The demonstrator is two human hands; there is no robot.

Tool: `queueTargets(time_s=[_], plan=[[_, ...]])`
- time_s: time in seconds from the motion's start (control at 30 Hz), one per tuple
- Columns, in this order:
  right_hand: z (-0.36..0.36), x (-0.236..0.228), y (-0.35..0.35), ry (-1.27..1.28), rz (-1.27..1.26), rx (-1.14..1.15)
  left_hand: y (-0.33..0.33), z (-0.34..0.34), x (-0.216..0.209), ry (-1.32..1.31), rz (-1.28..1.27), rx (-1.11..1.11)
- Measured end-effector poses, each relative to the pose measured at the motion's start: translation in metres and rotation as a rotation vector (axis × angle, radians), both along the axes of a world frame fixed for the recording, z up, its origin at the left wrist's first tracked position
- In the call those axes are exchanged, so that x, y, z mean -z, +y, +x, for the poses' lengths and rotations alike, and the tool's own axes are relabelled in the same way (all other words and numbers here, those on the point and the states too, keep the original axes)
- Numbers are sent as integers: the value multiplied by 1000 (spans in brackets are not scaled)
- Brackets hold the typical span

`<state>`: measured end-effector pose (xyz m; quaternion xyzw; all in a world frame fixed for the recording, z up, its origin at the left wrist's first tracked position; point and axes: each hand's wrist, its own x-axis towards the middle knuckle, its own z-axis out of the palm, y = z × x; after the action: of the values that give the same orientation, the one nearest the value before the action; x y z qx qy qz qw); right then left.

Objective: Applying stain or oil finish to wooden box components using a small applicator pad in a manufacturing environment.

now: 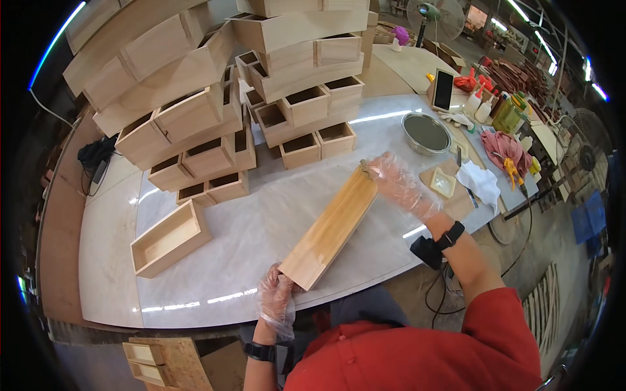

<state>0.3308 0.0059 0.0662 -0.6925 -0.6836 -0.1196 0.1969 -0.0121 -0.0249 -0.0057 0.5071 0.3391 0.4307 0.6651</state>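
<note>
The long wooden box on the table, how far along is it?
The upturned wooden box already looks glossy. In hand: left hand steadies its near end while right hand wipes the far end. Left: the open box and stacked boxes look bare.

Gloved left hand (276,301) near, right hand (398,184) outstretched, both seemingly gripping

Clear plastic gloves on both hands; red top; black wrist straps.
</note>
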Motion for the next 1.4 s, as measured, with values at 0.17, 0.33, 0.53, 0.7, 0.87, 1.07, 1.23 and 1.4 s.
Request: queueTargets(time_s=[0.17,0.33,0.53,0.7,0.87,1.07,1.23,1.4], plan=[[-29,0,-35,-315,17,-93,3,-1,-2,100,94,10],[-11,-9,-31,-877,94,-60,1,-1,1,-56,-15,31],[-31,11,-43,-284,143,-31,0,-1,-7,95,62,13],[-32,0,-21,-284,11,-44,0,-4,1,54,58,55],[-142,-6,-69,238,22,-614,0,-4,0,39,28,91],[-96,26,-30,756,-61,-410,4,-1,-4,26,16,100],[-156,-16,-41,133,-135,-512,5,-3,-1,12,-25,124],[-172,-17,-50,167,-16,-662,4,-6,22,-50,101,97]])
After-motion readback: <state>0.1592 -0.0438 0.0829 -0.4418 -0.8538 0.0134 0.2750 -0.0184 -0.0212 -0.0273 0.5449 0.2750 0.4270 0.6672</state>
